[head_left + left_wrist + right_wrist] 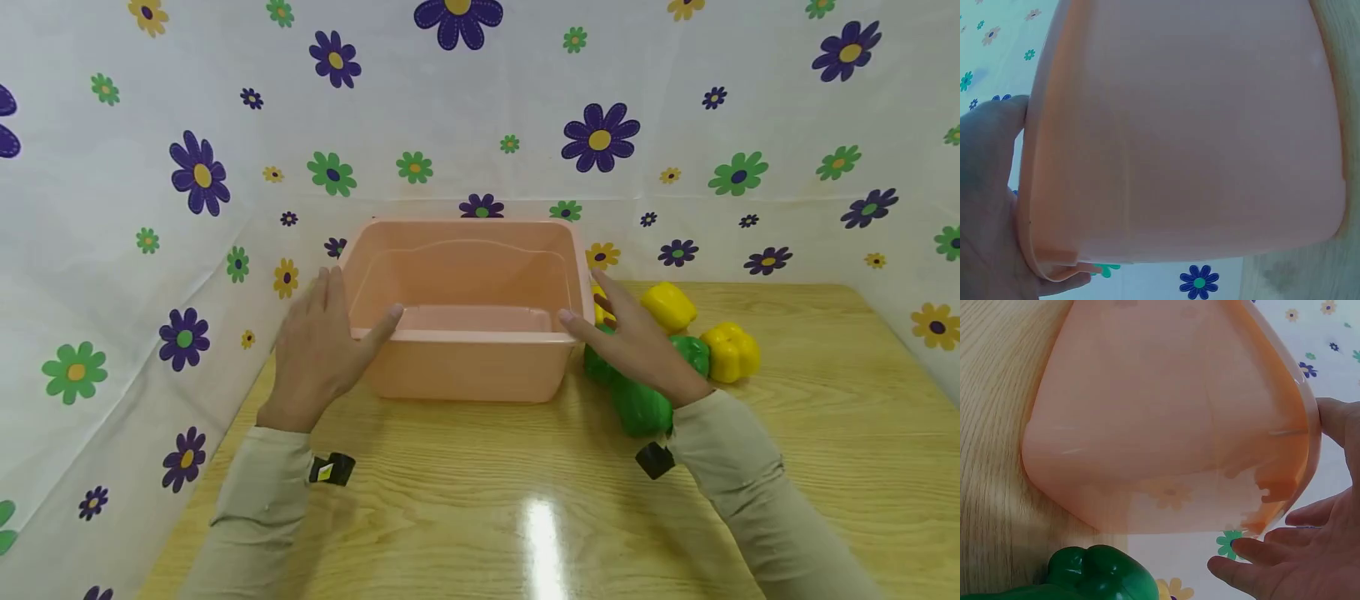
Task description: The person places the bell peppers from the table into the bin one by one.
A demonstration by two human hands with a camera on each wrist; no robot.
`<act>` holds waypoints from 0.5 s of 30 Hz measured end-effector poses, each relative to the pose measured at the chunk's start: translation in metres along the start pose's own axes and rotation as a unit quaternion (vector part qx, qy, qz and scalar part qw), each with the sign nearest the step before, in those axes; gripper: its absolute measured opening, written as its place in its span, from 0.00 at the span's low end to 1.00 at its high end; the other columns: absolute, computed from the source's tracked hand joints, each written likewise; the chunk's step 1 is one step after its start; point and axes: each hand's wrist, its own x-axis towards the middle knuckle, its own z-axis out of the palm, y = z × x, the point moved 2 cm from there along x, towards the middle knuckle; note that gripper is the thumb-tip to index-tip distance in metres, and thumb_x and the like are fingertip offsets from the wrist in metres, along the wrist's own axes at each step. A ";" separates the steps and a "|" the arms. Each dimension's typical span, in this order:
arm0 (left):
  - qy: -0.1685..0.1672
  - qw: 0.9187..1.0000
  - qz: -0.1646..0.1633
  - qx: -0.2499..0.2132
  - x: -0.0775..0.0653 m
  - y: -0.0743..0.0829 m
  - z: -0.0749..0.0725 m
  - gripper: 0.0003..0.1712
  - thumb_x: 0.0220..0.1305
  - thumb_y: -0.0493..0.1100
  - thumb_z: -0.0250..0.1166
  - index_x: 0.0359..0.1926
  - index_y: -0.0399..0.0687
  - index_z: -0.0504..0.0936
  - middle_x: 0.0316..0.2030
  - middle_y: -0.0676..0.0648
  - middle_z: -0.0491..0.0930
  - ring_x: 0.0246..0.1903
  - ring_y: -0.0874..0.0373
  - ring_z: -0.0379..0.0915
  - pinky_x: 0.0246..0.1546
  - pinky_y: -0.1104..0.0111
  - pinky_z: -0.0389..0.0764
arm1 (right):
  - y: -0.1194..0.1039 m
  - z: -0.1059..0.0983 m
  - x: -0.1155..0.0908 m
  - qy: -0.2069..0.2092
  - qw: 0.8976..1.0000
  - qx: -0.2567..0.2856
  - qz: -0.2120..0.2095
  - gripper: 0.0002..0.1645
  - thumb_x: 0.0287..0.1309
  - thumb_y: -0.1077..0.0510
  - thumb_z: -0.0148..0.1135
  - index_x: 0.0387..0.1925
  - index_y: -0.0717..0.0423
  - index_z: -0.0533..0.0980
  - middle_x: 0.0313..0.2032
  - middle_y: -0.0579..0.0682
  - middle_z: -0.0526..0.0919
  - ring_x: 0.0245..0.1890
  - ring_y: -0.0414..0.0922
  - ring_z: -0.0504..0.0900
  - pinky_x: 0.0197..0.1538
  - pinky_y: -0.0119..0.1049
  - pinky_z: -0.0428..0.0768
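Observation:
A peach-coloured plastic basin (472, 367) stands upright on the table, with nothing visible inside. My left hand (315, 350) is at its left front corner. The left thumb (1010, 112) touches the rim in the left wrist view, while the other fingers extend along the outer left side. At the right front corner is my right hand (637, 342), its thumb against the rim. In the right wrist view the other right fingers (1254, 553) are spread beside the basin. Green bell peppers (641, 408) lie beneath and beside the right hand, partly hidden by it.
Yellow bell peppers (731, 352) lie right of the basin, near the green ones. A flower-printed cloth (480, 100) hangs behind and along both sides. The wood-grain table (450, 508) extends in front, with a bright light reflection on it.

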 end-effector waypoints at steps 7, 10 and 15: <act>0.018 1.000 0.011 0.008 0.002 0.002 -0.003 0.50 0.63 0.77 0.53 0.54 0.31 0.67 0.36 0.40 0.64 0.34 0.45 0.63 0.31 0.58 0.65 | -0.002 0.001 -0.001 -0.014 1.000 -0.012 0.010 0.56 0.68 0.32 0.56 0.82 0.50 0.40 0.80 0.54 0.47 0.76 0.62 0.55 0.70 0.62 0.65; 0.013 1.000 0.018 0.006 0.000 0.004 -0.005 0.48 0.64 0.76 0.54 0.52 0.31 0.67 0.35 0.41 0.63 0.34 0.46 0.62 0.32 0.59 0.64 | -0.002 0.000 -0.002 -0.017 0.999 -0.022 0.018 0.56 0.69 0.31 0.55 0.82 0.50 0.40 0.80 0.53 0.48 0.76 0.61 0.55 0.70 0.63 0.63; 0.001 1.000 0.020 0.006 -0.004 0.006 -0.006 0.48 0.65 0.74 0.55 0.54 0.28 0.66 0.37 0.40 0.63 0.35 0.45 0.61 0.34 0.56 0.66 | -0.002 0.000 -0.004 -0.020 0.999 -0.022 0.022 0.56 0.68 0.31 0.55 0.82 0.50 0.41 0.80 0.53 0.49 0.76 0.59 0.55 0.72 0.62 0.62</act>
